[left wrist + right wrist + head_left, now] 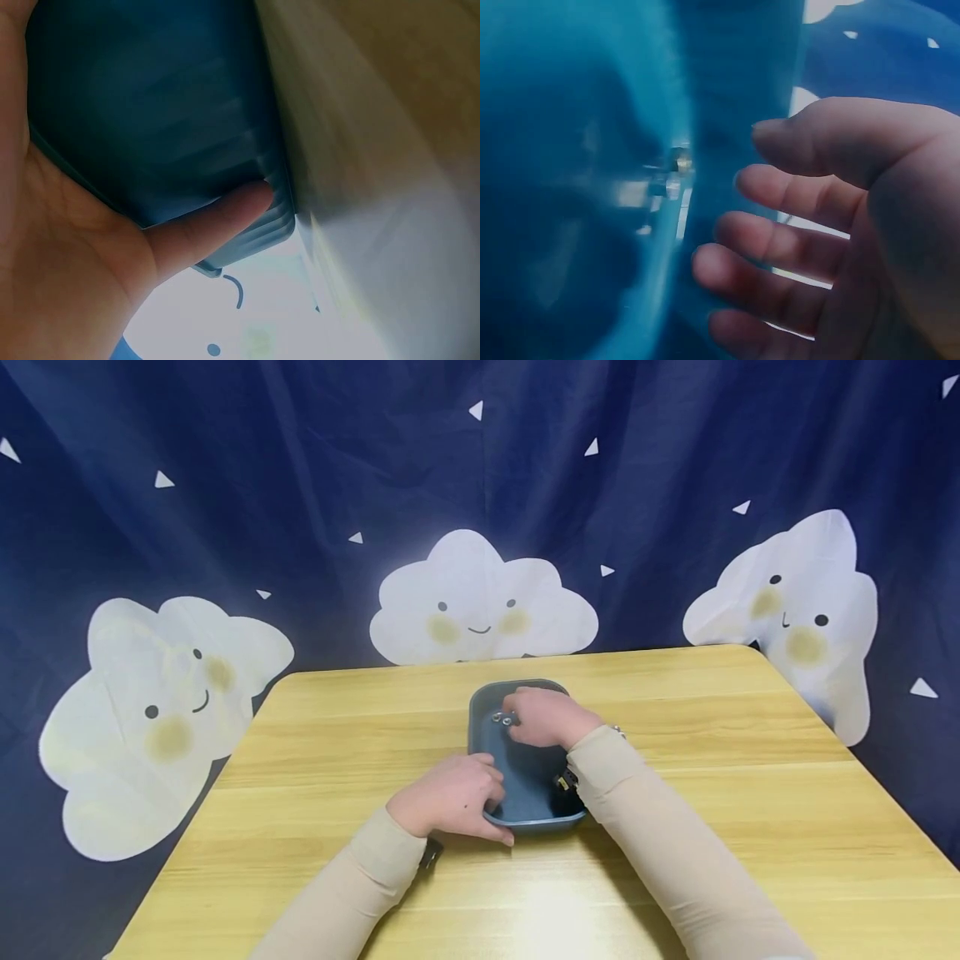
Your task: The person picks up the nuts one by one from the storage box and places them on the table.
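A blue-grey rounded rectangular tray [525, 789] sits on the table. My left hand [453, 797] grips its near left corner, fingers over the rim and thumb outside; in the left wrist view the thumb [217, 221] lies along the ribbed outer wall. My right hand [551, 717] is inside the far part of the tray. Beside its fingertips are a few small shiny metal rings [497, 717]. Seen from the right wrist, the fingers [739, 236] are loosely bent, with a gap between them and the blurred small metal pieces [680, 161].
The wooden table [337, 727] extends on both sides of the tray. Behind it hangs a dark blue curtain [420, 460] with white clouds. A small dark device [431, 853] is at the left wrist, and another [566, 781] at the right.
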The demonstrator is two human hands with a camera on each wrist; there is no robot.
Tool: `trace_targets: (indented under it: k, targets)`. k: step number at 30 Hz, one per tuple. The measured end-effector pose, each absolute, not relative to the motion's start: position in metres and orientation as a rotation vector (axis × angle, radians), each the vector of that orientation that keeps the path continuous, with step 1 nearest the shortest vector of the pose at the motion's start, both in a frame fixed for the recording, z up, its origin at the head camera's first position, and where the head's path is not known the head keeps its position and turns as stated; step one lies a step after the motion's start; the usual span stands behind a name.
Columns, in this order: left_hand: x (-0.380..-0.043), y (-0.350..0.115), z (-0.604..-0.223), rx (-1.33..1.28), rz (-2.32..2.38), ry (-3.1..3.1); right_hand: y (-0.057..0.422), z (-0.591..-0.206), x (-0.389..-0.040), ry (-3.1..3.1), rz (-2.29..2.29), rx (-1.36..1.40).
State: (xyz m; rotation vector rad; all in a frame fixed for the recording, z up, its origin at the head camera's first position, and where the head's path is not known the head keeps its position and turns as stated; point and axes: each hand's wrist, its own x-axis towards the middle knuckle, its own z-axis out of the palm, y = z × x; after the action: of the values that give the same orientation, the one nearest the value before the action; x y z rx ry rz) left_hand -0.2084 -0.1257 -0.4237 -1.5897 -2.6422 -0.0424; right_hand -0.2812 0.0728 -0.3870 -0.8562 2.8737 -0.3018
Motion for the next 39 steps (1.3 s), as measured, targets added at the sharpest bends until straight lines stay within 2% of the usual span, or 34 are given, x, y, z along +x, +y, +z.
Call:
trace_targets:
  k: [12,39]
  targets:
    - [-0.209,-0.125,-0.424,-1.582,-0.028,-2.655,0.066,-0.401,-0.288,2.833,-0.177,-0.766]
    - [-0.208,-0.125,-0.423,-1.596,0.014,-2.647,0.065,-0.408,-0.286,2.799,-0.129,-0.845]
